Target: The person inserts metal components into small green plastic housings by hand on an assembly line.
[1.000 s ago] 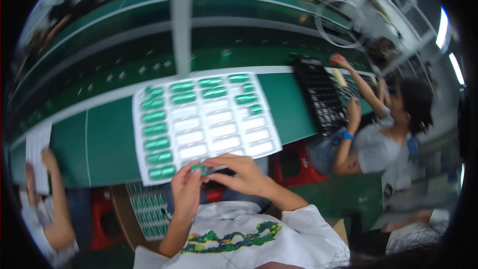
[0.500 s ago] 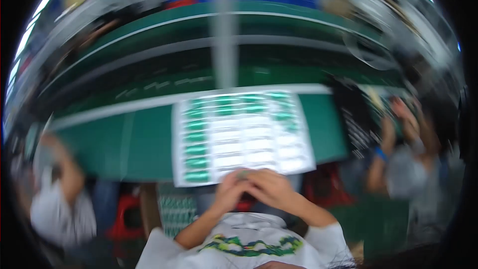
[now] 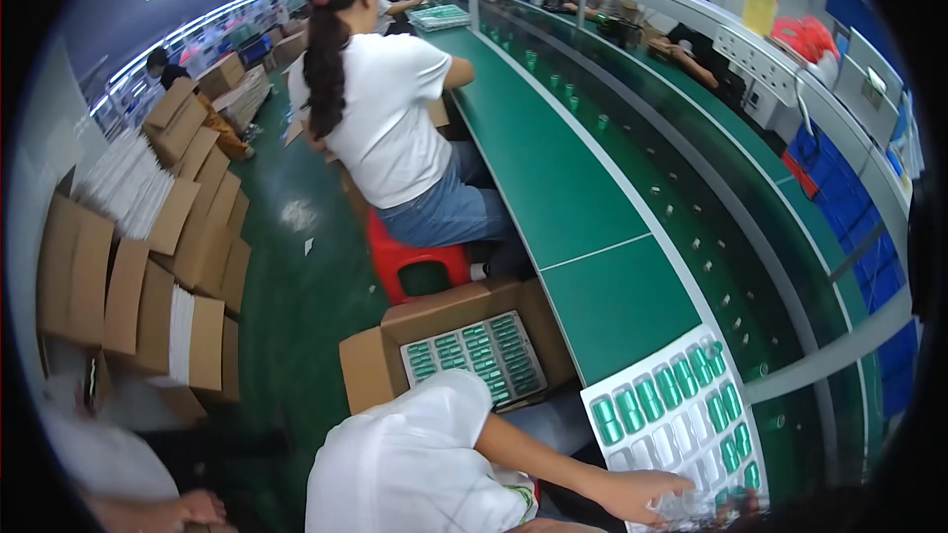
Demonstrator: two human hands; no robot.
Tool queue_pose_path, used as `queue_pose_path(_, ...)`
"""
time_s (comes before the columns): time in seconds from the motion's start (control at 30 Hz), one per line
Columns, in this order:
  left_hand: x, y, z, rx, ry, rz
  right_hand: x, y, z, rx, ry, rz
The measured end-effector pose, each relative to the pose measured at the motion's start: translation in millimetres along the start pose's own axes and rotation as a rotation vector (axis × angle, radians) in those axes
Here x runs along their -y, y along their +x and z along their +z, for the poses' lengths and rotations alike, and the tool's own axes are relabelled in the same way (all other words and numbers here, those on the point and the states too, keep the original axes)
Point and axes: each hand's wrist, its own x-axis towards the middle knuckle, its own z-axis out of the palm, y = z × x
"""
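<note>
A white tray (image 3: 660, 434) with moulded pockets lies on the green bench at the lower right. Short, shiny green cylinders (image 3: 649, 398) fill its far rows and part of its right side; other pockets in the middle stand bare. My left hand (image 3: 642, 495) reaches across the tray's near left edge, its fingers bent down over the pockets. Whatever lies beneath those fingers is hidden. A dark, blurred shape at the lower rim beside the tray may be my right hand (image 3: 736, 506); its fingers do not show clearly.
An open carton (image 3: 367, 372) at my left holds a filled tray (image 3: 427, 350). A co-worker (image 3: 385, 128) sits ahead on a red stool (image 3: 420, 262). Beyond the bench runs a conveyor (image 3: 681, 188) carrying small cylinders. Stacked cartons (image 3: 79, 266) line the left; another person's hand (image 3: 197, 508) shows lower left.
My view has swung far to the left, so the tray now sits lower right. My hands, together at its near edge before, have parted; the left one is over the tray.
</note>
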Motion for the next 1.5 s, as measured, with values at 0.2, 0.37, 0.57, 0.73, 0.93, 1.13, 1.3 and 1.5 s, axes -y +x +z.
queue_pose_path(0.2, 13, 81, 13, 0.01, 0.972, 0.507, -260, 20, -24, -0.303, -0.17, 0.532)
queue_pose_path(0.37, 46, 137, 16, 0.243, 0.773, 0.296, -434, -47, -29, -0.217, -0.376, 0.654)
queue_pose_path(0.57, 101, 138, 15, -0.237, 0.714, 0.198, -360, 3, 39, 0.05, -0.34, 0.579)
queue_pose_path(0.73, 61, 128, 18, 0.037, 1.021, 0.272, -347, -4, 33, 0.01, -0.185, 0.707)
queue_pose_path(0.93, 51, 136, 22, 0.095, 1.104, 0.266, -300, 20, 41, 0.049, -0.083, 0.672)
queue_pose_path(1.13, 28, 153, 22, 0.054, 0.795, 0.197, -274, 42, 73, 0.055, 0.007, 0.619)
queue_pose_path(1.3, 75, 182, 19, -0.176, 0.87, 0.163, -247, 68, 78, 0.157, 0.132, 0.549)
queue_pose_path(1.5, 62, 190, 10, -0.129, 0.829, 0.168, -382, 11, 16, -0.127, -0.55, 0.587)
